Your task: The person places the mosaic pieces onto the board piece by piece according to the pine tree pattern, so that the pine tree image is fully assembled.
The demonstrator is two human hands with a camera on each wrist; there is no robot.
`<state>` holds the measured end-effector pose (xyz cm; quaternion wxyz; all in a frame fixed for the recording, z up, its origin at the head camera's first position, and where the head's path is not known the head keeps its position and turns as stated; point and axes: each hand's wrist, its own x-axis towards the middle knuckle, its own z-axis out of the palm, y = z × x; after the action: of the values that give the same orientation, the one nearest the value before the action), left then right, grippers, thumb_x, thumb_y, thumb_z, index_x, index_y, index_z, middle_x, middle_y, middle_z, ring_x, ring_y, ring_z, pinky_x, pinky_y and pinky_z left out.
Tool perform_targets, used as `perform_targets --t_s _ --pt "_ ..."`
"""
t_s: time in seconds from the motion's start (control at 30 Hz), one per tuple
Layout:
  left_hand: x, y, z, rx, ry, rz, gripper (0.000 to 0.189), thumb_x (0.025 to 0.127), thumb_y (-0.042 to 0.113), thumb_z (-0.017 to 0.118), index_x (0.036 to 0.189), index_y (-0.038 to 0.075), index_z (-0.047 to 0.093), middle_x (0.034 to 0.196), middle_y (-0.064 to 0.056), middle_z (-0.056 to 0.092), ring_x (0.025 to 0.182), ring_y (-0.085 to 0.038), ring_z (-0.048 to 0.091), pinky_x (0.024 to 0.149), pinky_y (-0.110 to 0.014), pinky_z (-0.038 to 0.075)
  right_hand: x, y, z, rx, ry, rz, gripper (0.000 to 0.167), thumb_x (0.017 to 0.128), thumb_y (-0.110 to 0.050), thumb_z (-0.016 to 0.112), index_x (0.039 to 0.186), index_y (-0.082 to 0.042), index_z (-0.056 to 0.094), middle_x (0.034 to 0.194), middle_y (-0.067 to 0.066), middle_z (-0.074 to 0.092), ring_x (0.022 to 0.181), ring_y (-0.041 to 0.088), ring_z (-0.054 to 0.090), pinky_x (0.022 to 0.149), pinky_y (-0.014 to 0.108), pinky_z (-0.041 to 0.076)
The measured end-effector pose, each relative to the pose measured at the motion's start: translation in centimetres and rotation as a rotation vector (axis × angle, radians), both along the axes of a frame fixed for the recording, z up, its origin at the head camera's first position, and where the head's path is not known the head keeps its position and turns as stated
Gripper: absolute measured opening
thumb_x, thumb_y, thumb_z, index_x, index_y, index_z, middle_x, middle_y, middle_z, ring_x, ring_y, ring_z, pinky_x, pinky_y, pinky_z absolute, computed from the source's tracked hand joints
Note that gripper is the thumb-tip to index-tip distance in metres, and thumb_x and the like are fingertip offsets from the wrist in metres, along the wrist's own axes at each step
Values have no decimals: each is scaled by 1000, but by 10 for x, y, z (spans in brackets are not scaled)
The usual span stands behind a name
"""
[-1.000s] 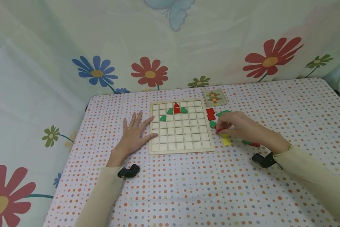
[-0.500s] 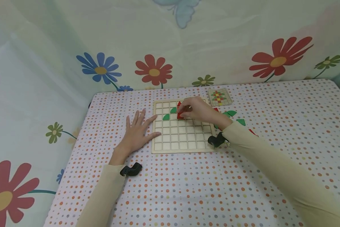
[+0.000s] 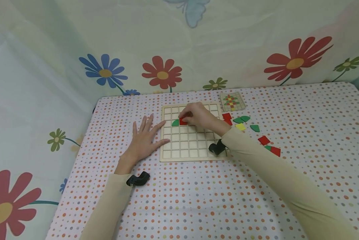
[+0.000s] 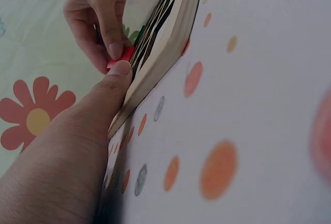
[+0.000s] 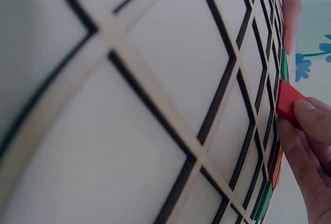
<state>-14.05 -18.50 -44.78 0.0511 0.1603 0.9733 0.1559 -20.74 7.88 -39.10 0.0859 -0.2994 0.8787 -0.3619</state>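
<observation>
My right hand pinches a red square tile between thumb and fingertips, low over the wooden grid board. In the right wrist view this red tile is tilted against the grid, close beside a green piece. That neighbour is a green quarter-round tile lying in a cell on the board's left side. Spread out at the board's left edge is my left hand, its thumb resting on the rim. The right hand covers the tiles in the upper middle of the board.
Right of the board lie loose red squares, green quarter-rounds and a yellow square. Further right are another red square and a red piece. A pattern card lies at the board's upper right corner.
My right hand has carried the red tile from the loose pieces leftward over the board, lately shifting from the upper middle to beside the green quarter-round. The left hand has stayed in place.
</observation>
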Motion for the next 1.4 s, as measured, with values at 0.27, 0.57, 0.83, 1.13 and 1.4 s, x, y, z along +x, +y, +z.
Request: perform_targets --t_s 0.27,0.57,0.83,1.13,1.4 --pt "-1 1 1 4 2 1 79 99 68 54 166 34 29 176 -10 0 161 -34 -10 122 -66 -15 -1 -6 6 98 69 47 15 96 4 73 109 5 79 108 18 74 104 32 68 90 42 58" --pt "1 2 2 15 -6 -9 80 99 67 56 166 35 29 176 -10 1 161 -33 -10 122 -66 -14 2 -14 10 247 132 85 15 98 5 69 108 5 80 102 18 71 96 29 67 85 36 58" --pt "2 1 1 21 -5 -8 79 99 66 55 167 35 29 176 -10 0 161 -33 -10 122 -66 -15 6 -19 8 334 263 138 15 97 8 67 101 3 81 92 14 69 86 22 66 77 29 56" --pt "2 1 1 22 -4 1 80 99 67 55 167 35 29 176 -10 1 161 -33 -9 122 -65 -16 12 0 10 185 108 135 24 99 8 62 120 9 75 115 22 73 101 31 69 87 40 58" --pt "2 1 -1 38 21 -12 83 96 71 55 166 32 32 176 -14 5 161 -37 -6 122 -67 -13 37 55 24 175 72 145 23 97 -2 72 120 0 76 120 13 73 114 31 68 96 49 56"
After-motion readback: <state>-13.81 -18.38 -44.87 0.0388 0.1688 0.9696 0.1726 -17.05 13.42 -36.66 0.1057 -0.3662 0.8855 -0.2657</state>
